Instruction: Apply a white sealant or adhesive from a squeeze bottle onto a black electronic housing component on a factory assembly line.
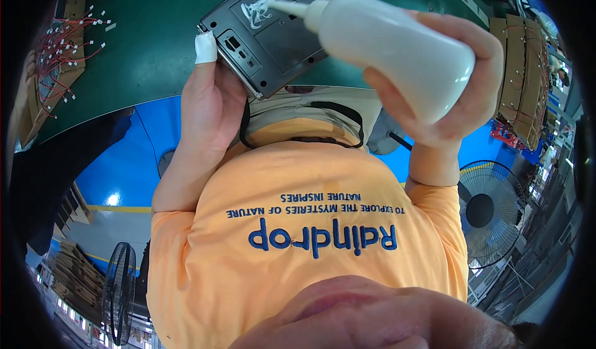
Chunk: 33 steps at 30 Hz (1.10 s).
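My right hand is wrapped round a white squeeze bottle, which is tilted with its thin nozzle pointing left. Below the nozzle tip lies a dark grey, box-shaped electronic device, its screwed panel facing up and a small row of ports along one side. White tangled streaks mark that panel right by the tip; whether the tip touches them I cannot tell. At the device's near left corner, my left hand grips its edge, a white cover on the thumb. The other left fingers are mostly hidden beneath the device.
A green work table lies under the device. Red wires with white connectors hang over a cardboard box at the left. More cardboard with wires stands at the right. One fan is at the lower right, another fan lower left.
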Tool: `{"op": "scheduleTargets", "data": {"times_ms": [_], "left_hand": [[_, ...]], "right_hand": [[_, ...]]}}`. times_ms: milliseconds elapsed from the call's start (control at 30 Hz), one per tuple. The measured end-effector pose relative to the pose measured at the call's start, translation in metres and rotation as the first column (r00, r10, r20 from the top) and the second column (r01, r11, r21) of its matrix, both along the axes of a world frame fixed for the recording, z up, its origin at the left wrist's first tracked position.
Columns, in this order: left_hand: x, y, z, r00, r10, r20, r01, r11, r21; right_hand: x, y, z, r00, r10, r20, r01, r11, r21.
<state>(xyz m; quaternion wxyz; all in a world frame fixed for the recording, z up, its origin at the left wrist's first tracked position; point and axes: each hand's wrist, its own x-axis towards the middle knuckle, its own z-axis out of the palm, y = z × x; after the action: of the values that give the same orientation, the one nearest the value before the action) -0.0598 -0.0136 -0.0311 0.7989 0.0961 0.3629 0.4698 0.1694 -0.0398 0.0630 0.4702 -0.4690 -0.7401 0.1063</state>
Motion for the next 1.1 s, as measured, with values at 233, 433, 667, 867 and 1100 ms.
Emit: {"op": "scheduleTargets", "data": {"times_ms": [233, 433, 667, 867, 1100], "left_hand": [[0.000, -0.001, 0.001, 1.000, -0.008, 0.012, 0.008, 1.000, 0.012], [0.000, 0.001, -0.001, 1.000, -0.012, 0.020, 0.012, 1.000, 0.024], [-0.001, 0.000, 0.000, 0.999, -0.018, 0.029, 0.017, 1.000, 0.016], [0.000, 0.000, 0.000, 1.000, -0.012, 0.005, 0.012, 1.000, 0.017], [0.000, 0.000, 0.001, 1.000, 0.003, 0.003, -0.003, 1.000, -0.001]], "right_hand": [[0.001, -0.002, 0.004, 0.997, -0.041, 0.061, 0.042, 0.999, -0.019], [-0.005, 0.005, 0.001, 0.993, -0.004, 0.121, 0.005, 1.000, -0.007], [-0.005, 0.010, 0.006, 0.991, -0.039, 0.125, 0.035, 0.999, 0.032], [-0.004, 0.011, 0.006, 0.983, -0.044, 0.176, 0.038, 0.999, 0.034], [-0.013, 0.012, 0.021, 0.984, 0.003, 0.178, 0.000, 1.000, -0.020]]}}
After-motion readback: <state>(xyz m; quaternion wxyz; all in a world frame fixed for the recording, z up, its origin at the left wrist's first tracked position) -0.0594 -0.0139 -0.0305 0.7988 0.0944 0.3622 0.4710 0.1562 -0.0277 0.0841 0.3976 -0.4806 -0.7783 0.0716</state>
